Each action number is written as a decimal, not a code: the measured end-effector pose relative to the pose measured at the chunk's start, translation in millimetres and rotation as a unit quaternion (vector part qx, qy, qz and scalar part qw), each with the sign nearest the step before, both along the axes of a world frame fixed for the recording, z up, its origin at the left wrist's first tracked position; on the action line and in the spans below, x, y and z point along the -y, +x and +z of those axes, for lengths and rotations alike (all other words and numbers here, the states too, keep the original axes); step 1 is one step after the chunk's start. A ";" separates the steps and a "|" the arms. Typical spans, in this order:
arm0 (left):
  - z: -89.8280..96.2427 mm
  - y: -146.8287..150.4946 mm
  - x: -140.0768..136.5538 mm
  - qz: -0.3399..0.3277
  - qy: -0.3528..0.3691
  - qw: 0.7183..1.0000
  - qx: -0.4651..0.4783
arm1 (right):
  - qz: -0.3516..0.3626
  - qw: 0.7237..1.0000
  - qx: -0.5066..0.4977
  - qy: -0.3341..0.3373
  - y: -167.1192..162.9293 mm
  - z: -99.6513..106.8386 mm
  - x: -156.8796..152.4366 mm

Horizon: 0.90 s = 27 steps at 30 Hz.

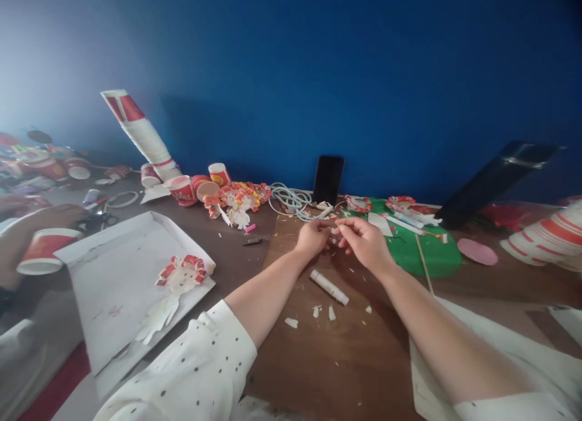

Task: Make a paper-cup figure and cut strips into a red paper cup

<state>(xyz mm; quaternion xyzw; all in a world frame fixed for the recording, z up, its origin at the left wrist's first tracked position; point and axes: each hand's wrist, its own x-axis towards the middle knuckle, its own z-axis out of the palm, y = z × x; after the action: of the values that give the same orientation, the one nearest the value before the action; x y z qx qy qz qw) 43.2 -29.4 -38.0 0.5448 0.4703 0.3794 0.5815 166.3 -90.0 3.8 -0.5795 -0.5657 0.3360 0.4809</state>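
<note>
My left hand [313, 238] and my right hand [366, 242] meet over the brown table [327, 360], fingertips pinched close together. What they hold between them is too small to make out; a pale bit shows at the fingertips. Just below them lies a white glue stick [329, 287] on its side. Several white paper scraps [331, 313] are scattered around it. Behind the hands, a dark phone [328, 179] leans upright against the blue wall, beside a coiled pale-blue cable [291, 200].
Red-and-white paper crafts [243, 200] and paper cups [182, 191] stand back left. A green sheet [409, 254] with pens lies right, by a pink oval [477, 251] and a cup stack [545, 233]. At left, a co-worker's hand [57, 218] is near a white envelope [131, 275].
</note>
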 end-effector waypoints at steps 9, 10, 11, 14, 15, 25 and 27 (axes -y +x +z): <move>1.6 -2.3 0.3 0.023 -0.028 0.998 0.054 | 0.227 0.828 0.494 -0.137 -20.9 34.6 34.0; 1.5 -2.3 0.0 0.025 -0.031 0.997 0.067 | 0.238 0.812 0.512 -0.144 -24.8 34.7 39.4; 1.8 -2.4 -0.2 0.028 -0.032 0.996 0.079 | 0.254 0.799 0.525 -0.147 -28.0 34.3 44.8; 4.7 -4.5 -1.1 0.069 -0.012 0.992 0.102 | 0.253 0.788 0.540 -0.155 -28.4 32.2 57.7; 5.9 -5.6 -1.6 0.092 0.004 0.990 0.105 | 0.239 0.790 0.541 -0.160 -24.8 32.0 60.2; 2.7 -11.2 -10.0 0.159 0.058 0.984 0.051 | 0.039 0.820 0.534 -0.202 30.0 16.6 49.4; 2.4 -11.5 -10.6 0.156 0.054 0.985 0.045 | 0.028 0.827 0.527 -0.194 32.2 14.9 54.6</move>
<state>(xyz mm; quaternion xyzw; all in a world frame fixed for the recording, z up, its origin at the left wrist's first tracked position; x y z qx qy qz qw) 31.8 -18.8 -35.6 0.4777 0.5016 0.5140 0.5059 198.5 -144.6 18.7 -0.7338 -0.6723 0.0952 -0.0222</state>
